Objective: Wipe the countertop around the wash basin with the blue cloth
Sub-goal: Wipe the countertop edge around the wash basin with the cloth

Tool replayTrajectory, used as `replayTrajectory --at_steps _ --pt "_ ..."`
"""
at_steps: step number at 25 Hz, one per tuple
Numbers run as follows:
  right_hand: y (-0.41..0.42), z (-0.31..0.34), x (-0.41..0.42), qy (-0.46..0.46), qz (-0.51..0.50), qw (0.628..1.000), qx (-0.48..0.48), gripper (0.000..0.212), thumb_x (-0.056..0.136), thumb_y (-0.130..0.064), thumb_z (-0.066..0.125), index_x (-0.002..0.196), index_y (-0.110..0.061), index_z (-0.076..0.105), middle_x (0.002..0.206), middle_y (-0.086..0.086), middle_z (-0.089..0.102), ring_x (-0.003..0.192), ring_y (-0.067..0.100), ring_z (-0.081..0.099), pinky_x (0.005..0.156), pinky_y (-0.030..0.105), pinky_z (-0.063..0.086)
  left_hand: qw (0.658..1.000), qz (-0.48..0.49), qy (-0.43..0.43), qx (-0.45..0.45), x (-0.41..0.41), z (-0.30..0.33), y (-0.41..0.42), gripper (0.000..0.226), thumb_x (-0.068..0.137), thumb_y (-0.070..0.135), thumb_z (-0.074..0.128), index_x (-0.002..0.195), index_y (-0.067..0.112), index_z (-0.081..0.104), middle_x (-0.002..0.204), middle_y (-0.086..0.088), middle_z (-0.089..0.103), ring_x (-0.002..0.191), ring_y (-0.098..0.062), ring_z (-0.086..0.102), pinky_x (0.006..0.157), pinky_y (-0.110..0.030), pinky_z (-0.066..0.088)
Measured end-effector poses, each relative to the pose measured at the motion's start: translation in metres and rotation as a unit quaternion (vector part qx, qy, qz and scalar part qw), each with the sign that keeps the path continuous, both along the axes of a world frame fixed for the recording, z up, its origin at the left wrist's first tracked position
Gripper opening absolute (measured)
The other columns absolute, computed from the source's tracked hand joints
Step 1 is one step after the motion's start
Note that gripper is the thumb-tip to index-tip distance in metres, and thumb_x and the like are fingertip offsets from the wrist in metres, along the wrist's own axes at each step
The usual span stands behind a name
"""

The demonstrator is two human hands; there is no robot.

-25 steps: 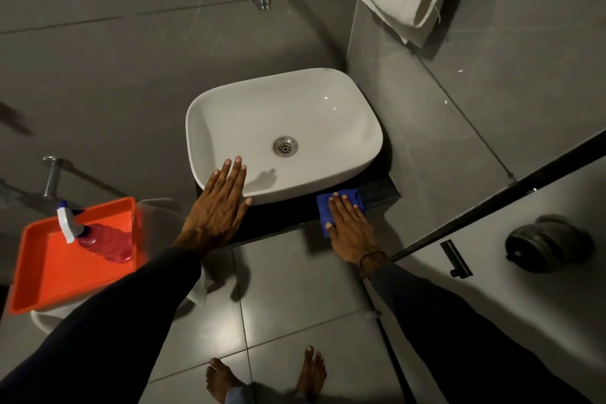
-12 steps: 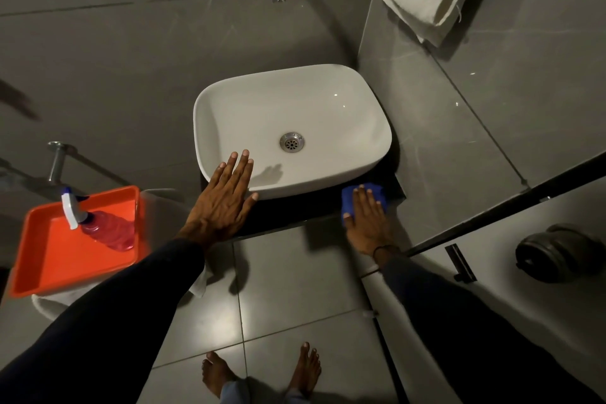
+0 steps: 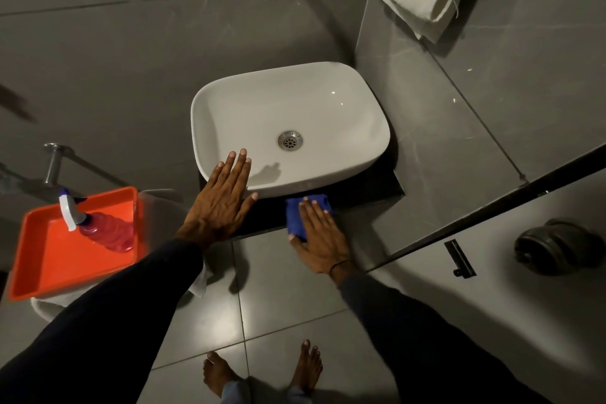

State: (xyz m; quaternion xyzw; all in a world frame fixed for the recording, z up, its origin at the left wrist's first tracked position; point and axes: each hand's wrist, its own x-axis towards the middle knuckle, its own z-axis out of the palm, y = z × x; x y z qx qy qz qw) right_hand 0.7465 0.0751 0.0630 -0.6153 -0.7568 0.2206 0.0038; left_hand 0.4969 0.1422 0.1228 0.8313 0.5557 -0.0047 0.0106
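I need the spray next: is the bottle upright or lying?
Lying: the spray bottle rests on its side in the orange tray.

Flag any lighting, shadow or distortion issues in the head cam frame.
Head view: dim overall, dark countertop nearly black; left hand casts a shadow inside the wash basin; small glare specks on the basin wall; wide-angle bending of tile lines toward the edges; blue cloth under the right hand stays readable.

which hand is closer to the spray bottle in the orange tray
Left. The left hand rests on the basin's near-left rim, just right of the spray bottle. The right hand presses the blue cloth farther right.
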Motion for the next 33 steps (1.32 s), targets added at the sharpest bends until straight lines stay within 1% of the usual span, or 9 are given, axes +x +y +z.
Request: replayTrajectory --at_steps 4,8,18,23,26,28,30,32,33 --pt "0.030 0.009 0.104 -0.051 -0.162 0.985 -0.008 0.084 0.100 -0.055 0.040 0.160 -0.010 0.004 0.170 0.008 0.002 0.158 0.023 0.003 0.129 0.039 0.004 1.000 -0.002 -0.008 0.004 -0.001 -0.004 0.001 0.076 0.104 0.053 0.011 0.163 0.007 -0.001 0.173 -0.010 -0.008 0.161 -0.026 -0.006 0.132 -0.045 0.009" --pt "0.050 0.018 0.142 -0.084 -0.191 0.975 -0.079 0.077 0.104 -0.051 0.029 0.160 -0.009 -0.003 0.170 0.010 -0.005 0.158 0.025 -0.004 0.129 0.043 0.003 1.000 0.002 -0.007 0.009 -0.001 -0.008 0.002 0.075 0.105 0.054 0.012 0.163 0.009 -0.003 0.173 -0.009 -0.009 0.161 -0.026 -0.007 0.132 -0.046 0.009" --pt "0.005 0.011 -0.010 -0.039 -0.057 0.997 -0.032 0.070 0.105 -0.034 0.033 0.160 -0.009 -0.002 0.170 0.007 -0.004 0.158 0.023 -0.005 0.129 0.039 0.001 0.999 0.001 -0.035 0.003 -0.001 -0.006 0.001 0.075 0.105 0.053 0.014 0.163 0.008 -0.003 0.173 -0.011 -0.008 0.161 -0.027 -0.007 0.131 -0.048 0.011" --pt "-0.013 0.008 -0.115 -0.016 0.051 0.998 -0.033 0.080 0.098 -0.029 0.046 0.160 -0.011 -0.001 0.170 0.008 -0.003 0.158 0.024 -0.006 0.130 0.041 0.002 0.971 0.140 -0.193 0.027 -0.015 -0.012 -0.043 0.069 0.107 0.037 0.036 0.163 0.009 0.008 0.173 -0.012 0.004 0.161 -0.027 0.003 0.132 -0.044 0.005" --pt "-0.011 0.014 -0.144 -0.008 0.089 0.995 -0.046 0.082 0.096 -0.021 0.052 0.160 -0.010 0.002 0.170 0.008 -0.002 0.158 0.024 -0.004 0.130 0.039 0.004 0.924 0.287 -0.252 0.020 -0.038 -0.031 -0.077 0.043 0.099 0.022 0.055 0.135 -0.002 0.051 0.140 -0.025 0.052 0.131 -0.043 0.051 0.108 -0.048 0.042" --pt "-0.004 0.020 -0.154 0.003 0.100 0.994 -0.047 0.082 0.094 -0.015 0.056 0.160 -0.011 0.008 0.170 0.006 0.004 0.158 0.024 0.003 0.129 0.039 0.012 0.860 0.393 -0.320 -0.054 -0.047 -0.044 -0.090 0.025 0.096 0.019 0.061 0.106 -0.004 0.062 0.108 -0.025 0.062 0.105 -0.044 0.060 0.088 -0.047 0.047" --pt "0.005 0.024 -0.158 0.019 0.102 0.994 -0.039 0.077 0.093 -0.011 0.059 0.159 -0.012 0.019 0.168 0.004 0.016 0.156 0.025 0.014 0.127 0.040 0.021 0.748 0.484 -0.432 -0.138 -0.051 -0.053 -0.098 0.026 0.095 0.023 0.065 0.086 -0.001 0.064 0.085 -0.019 0.065 0.091 -0.041 0.067 0.081 -0.049 0.053" --pt "0.014 0.025 -0.156 0.033 0.097 0.994 -0.040 0.073 0.092 -0.005 0.060 0.157 -0.012 0.028 0.166 0.005 0.025 0.153 0.025 0.022 0.126 0.038 0.022 0.621 0.536 -0.532 -0.208 -0.047 -0.057 -0.102 0.021 0.094 0.024 0.067 0.084 0.006 0.063 0.079 -0.012 0.063 0.080 -0.032 0.065 0.076 -0.046 0.057" --pt "0.018 0.024 -0.156 0.041 0.092 0.994 -0.048 0.072 0.091 -0.002 0.061 0.156 -0.012 0.032 0.164 0.005 0.028 0.152 0.025 0.024 0.126 0.037 0.023 0.582 0.543 -0.563 -0.224 -0.046 -0.060 -0.104 0.017 0.093 0.022 0.069 0.086 0.008 0.062 0.077 -0.010 0.062 0.075 -0.027 0.061 0.070 -0.040 0.055"
